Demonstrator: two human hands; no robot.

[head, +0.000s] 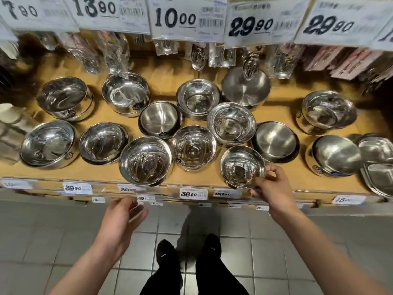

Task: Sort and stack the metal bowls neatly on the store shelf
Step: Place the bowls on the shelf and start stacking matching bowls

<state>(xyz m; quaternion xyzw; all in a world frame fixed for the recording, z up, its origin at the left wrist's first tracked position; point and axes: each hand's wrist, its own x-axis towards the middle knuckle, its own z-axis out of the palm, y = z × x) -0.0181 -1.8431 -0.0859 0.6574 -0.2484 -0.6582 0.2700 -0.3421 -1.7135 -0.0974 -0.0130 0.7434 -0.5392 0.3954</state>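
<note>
Pinching small bowl (pixel 242 167) rim, right grip (pixel 270 186), shelf (pixel 85 175) edge

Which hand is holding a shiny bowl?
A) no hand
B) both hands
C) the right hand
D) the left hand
C: the right hand pinches the rim of the small bowl at the front edge of the shelf, while the left hand hangs open below the shelf and touches no bowl.
</note>
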